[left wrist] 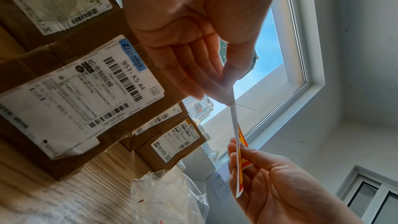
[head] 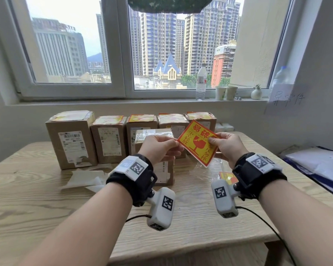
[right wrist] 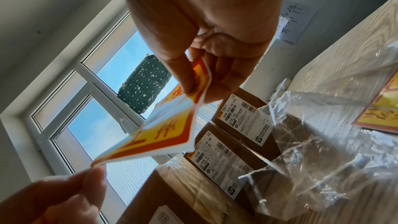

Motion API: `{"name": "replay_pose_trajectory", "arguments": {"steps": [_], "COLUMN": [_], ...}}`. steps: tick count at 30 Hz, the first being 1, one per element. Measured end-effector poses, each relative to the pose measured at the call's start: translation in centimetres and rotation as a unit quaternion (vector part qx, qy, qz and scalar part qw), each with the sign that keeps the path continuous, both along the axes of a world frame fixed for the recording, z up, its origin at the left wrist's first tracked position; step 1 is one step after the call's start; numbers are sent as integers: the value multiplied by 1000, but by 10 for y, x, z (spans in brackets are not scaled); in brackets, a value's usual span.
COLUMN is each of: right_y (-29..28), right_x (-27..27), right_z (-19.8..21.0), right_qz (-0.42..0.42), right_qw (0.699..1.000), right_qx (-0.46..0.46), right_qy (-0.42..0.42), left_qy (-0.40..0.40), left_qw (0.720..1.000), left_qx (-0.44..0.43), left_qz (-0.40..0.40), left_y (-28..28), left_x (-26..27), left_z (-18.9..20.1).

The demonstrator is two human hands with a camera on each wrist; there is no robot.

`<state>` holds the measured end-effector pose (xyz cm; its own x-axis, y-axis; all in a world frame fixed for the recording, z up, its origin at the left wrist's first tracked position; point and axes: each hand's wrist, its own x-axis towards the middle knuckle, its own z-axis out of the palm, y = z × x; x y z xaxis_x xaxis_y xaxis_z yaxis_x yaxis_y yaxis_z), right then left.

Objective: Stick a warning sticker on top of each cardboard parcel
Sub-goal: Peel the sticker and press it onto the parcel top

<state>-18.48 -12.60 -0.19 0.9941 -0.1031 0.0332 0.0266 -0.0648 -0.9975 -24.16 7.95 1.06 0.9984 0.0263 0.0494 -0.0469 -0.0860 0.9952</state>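
Note:
A red and yellow warning sticker (head: 197,143) hangs in the air between both hands, above the table. My left hand (head: 176,144) pinches its left corner, and my right hand (head: 211,140) pinches its right edge. In the left wrist view the sticker (left wrist: 237,132) shows edge-on, white back towards the camera. The right wrist view shows the sticker (right wrist: 159,134) bent at my fingers. Just behind my left hand stands a cardboard parcel (head: 156,134) with clear tape on top. Several parcels (head: 71,139) line the back, each topped with a yellow sticker.
Peeled white backing papers (head: 85,179) lie left of the front parcel. A clear plastic bag with more stickers (head: 227,175) lies under my right wrist. A stack of folders (head: 319,164) sits at the right. A bottle (head: 201,81) and paper cups (head: 226,93) stand on the sill.

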Motion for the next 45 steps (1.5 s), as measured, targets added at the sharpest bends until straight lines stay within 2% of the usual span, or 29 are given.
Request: {"name": "replay_pose_trajectory", "arguments": {"steps": [21, 28, 35, 39, 41, 43, 45], "right_y": [-2, -1, -3, -1, -2, -3, 0], "right_x": [-1, -6, -12, -11, -8, -8, -14], "right_z": [-3, 0, 5, 3, -1, -1, 6], "right_qz": [6, 21, 42, 26, -34, -104, -85], "right_qw": [1000, 1000, 998, 999, 999, 982, 973], "right_qx": [-2, 3, 56, 43, -35, -111, -115], "right_qy": [-3, 2, 4, 17, -22, -112, -183], "left_qy": [15, 3, -4, -11, -14, -17, -22], "left_qw": [999, 1000, 999, 998, 997, 997, 997], "left_qx": [-26, -13, -43, -63, -70, -74, -76], "left_qz": [-27, -10, 7, 9, 8, 2, -7], "left_y": [1, 1, 3, 0, -1, -3, -6], "left_x": [4, 5, 4, 3, 3, 4, 4], "left_z": [-1, -1, -1, 1, 2, 2, 2]}}
